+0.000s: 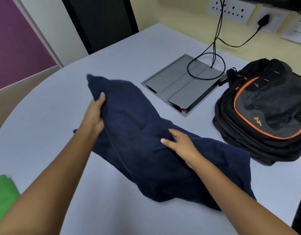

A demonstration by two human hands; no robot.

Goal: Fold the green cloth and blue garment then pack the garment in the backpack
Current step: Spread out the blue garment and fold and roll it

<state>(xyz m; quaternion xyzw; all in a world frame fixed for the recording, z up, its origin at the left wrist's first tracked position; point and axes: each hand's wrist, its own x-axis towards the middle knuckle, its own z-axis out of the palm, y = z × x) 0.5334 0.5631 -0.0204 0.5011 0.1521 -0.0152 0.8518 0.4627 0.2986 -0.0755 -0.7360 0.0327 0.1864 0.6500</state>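
The dark blue garment (138, 119) lies bunched in a long diagonal heap across the middle of the table. My left hand (95, 114) grips its upper left edge, thumb on top and fingers tucked under the fabric. Lower down, my right hand (178, 143) rests on the middle of the garment with its fingers spread and fairly straight. The green cloth (3, 192) shows only as a corner at the bottom left edge. The black backpack (265, 109) with orange trim lies at the right, and its zips look closed.
A grey cable box (178, 85) is set into the pale blue table (44, 126) behind the garment, with black cables (215, 36) running up to wall sockets. A dark chair back stands beyond the far edge.
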